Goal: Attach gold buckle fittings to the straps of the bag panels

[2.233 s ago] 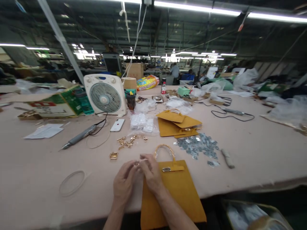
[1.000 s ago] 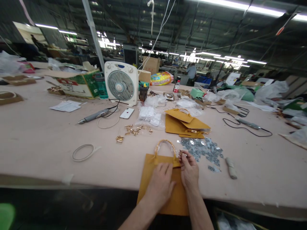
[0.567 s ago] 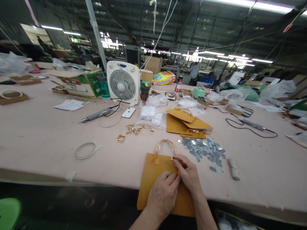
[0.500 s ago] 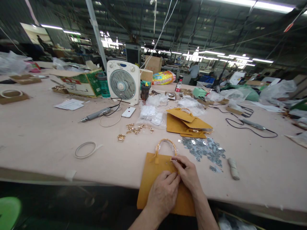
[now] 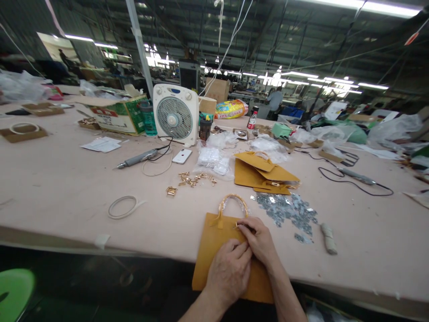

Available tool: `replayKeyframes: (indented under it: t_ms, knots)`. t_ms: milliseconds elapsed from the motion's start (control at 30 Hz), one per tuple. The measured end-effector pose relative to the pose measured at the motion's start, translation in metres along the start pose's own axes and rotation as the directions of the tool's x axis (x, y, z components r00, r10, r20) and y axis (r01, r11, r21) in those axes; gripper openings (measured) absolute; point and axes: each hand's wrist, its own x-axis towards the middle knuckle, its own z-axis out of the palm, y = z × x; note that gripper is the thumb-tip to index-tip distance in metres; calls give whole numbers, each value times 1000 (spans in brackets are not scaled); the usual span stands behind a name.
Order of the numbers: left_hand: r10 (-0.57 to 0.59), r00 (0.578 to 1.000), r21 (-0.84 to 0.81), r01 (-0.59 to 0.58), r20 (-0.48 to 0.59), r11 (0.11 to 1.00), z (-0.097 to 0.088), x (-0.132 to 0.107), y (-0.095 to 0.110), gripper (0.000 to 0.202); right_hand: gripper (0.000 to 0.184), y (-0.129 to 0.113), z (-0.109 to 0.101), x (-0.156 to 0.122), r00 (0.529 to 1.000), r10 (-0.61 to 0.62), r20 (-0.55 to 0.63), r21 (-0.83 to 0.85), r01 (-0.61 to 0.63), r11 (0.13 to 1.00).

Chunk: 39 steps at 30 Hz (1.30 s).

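A mustard-yellow handbag (image 5: 203, 250) with a plastic-wrapped loop handle (image 5: 233, 197) lies across the table's front edge. My left hand (image 5: 229, 268) is closed against the front of the handbag, its bent fingers reaching toward my right hand; the fingertips are partly hidden. Near the top of the bag, my right hand (image 5: 259, 239) pinches a small shiny metal fitting (image 5: 237, 225) between thumb and forefinger. That fitting sits right at the bag's surface, too small to make out in detail. Flat silver metal plates (image 5: 284, 208) are spread just beyond my right hand.
More yellow bag pieces (image 5: 251, 172) lie behind the handbag. Gold fittings (image 5: 192, 180), a white tape roll (image 5: 122, 207), a phone (image 5: 182, 156) and a grey electric screwdriver (image 5: 137, 158) are to the left. A fan (image 5: 174, 118) stands farther back. A rolled cloth (image 5: 328, 239) lies right.
The view has shifted slightly, so the table things appear a little farther right. Both hands keep nearly the same pose on the handbag, with the metal fitting slightly farther left.
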Motion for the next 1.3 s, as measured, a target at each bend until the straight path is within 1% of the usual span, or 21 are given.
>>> replayKeyframes:
  t_ms: [200, 333, 400, 467, 533, 600, 667, 700, 767, 867, 900, 933, 1000, 1033, 1067, 1100, 1167, 1233, 1267, 1300]
  knots:
    - [0, 1000, -14, 0, -15, 1000, 2, -2, -1, 20, 17, -6, 1, 5, 996, -85, 37, -75, 87, 993]
    - [-32, 999, -121, 30, -15, 992, -5, -3, -2, 20, 18, -6, -2, 5, 985, -137, 101, -106, 147, 983]
    - [-70, 996, -191, 59, -50, 980, -12, -4, -7, 22, 18, -4, -4, 3, 979, -168, 117, -97, 179, 979]
    - [-119, 984, -209, 90, -129, 974, -22, -6, -17, 26, 18, 0, -5, 1, 973, -194, 123, -96, 206, 974]
    - [-204, 951, -160, 170, -231, 972, -32, -8, -32, 32, 20, 2, -5, -1, 969, -210, 126, -119, 225, 967]
    - [-326, 892, -103, 310, -312, 945, -42, -10, -50, 39, 22, 3, -4, -2, 966, -221, 132, -151, 240, 959]
    - [-446, 826, -107, 438, -345, 893, -49, -10, -67, 49, 23, 2, -3, -3, 964, -228, 134, -176, 250, 952]
    - [-495, 801, -141, 477, -337, 868, -51, -9, -74, 54, 23, 2, -2, -3, 965, -230, 129, -183, 251, 951]
    - [-577, 770, -260, 518, -272, 814, -54, -5, -84, 60, 23, 1, 0, -4, 967, -227, 114, -196, 246, 949]
    - [-676, 728, -471, 561, -110, 681, -55, 5, -88, 62, 23, 0, 2, -5, 969, -229, 88, -218, 243, 945]
    - [-687, 725, -526, 564, -53, 636, -56, 9, -87, 58, 22, 0, 2, -6, 969, -233, 81, -226, 246, 943]
    - [-681, 732, -569, 559, -3, 603, -56, 13, -87, 52, 22, 0, 2, -6, 968, -238, 75, -234, 250, 940]
    - [-651, 756, -624, 545, 76, 560, -57, 20, -86, 39, 23, 1, 2, -6, 963, -260, 72, -240, 269, 933]
    - [-644, 757, -648, 545, 108, 532, -57, 24, -86, 35, 24, 1, 2, -7, 958, -276, 74, -240, 286, 928]
    - [-651, 746, -675, 554, 142, 487, -57, 28, -86, 34, 25, 1, 1, -7, 952, -296, 76, -237, 305, 922]
    - [-666, 723, -714, 563, 182, 416, -57, 31, -86, 35, 26, 1, 0, -6, 946, -315, 79, -236, 324, 916]
    - [-656, 686, -803, 562, 315, 201, -57, 36, -85, 39, 27, 0, 0, -6, 937, -343, 71, -244, 350, 904]
    - [-583, 685, -846, 533, 438, -9, -57, 38, -84, 42, 26, 0, 0, -7, 934, -352, 62, -265, 355, 896]
    - [-544, 692, -851, 520, 474, -80, -57, 38, -84, 43, 26, 1, 0, -7, 934, -352, 57, -275, 354, 894]
    - [-516, 703, -854, 507, 490, -119, -57, 38, -84, 44, 26, 1, 1, -7, 935, -350, 52, -284, 350, 893]
